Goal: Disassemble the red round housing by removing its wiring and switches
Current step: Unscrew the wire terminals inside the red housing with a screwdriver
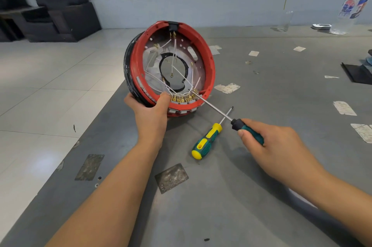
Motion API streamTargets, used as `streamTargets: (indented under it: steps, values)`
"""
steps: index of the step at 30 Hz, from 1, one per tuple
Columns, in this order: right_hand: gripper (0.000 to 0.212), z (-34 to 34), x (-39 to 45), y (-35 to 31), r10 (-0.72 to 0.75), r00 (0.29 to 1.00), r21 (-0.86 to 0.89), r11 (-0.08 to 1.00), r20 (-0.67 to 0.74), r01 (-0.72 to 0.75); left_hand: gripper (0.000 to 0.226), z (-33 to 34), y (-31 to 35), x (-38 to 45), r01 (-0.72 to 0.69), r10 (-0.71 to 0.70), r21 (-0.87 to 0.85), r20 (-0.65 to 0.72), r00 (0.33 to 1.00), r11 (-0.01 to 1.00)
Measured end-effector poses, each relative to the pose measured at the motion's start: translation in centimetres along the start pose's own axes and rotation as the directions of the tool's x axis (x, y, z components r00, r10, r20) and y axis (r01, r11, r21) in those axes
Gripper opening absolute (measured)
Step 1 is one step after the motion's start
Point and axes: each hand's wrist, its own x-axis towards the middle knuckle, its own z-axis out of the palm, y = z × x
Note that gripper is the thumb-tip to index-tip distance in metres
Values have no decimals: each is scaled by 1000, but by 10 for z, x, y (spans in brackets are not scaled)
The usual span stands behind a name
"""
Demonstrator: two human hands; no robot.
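The red round housing (203, 49) stands tilted on its edge near the grey table's left side, its open face toward me. White wires (174, 51) cross its inside and end in brass terminals (182, 98) along the lower rim. My left hand (150, 109) grips the housing's lower left rim, thumb inside by the terminals. My right hand (269, 144) holds a green-handled screwdriver (213, 105), whose tip touches the terminals at the lower right of the rim.
A second screwdriver (207, 140) with a yellow and green handle lies on the grey table (261, 196) between my hands. Tape scraps dot the table. A plastic bottle (351, 7) stands at the back right. Dark armchairs (60, 9) sit on the tiled floor at left.
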Motion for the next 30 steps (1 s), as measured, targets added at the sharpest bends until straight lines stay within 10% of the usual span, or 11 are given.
streamTargets:
  steps: [30]
  values:
    - [34,-19,-16,0,24,998,40,999,-51,-21,77,-2,-1,-1,-69,69,-10,24,997,998]
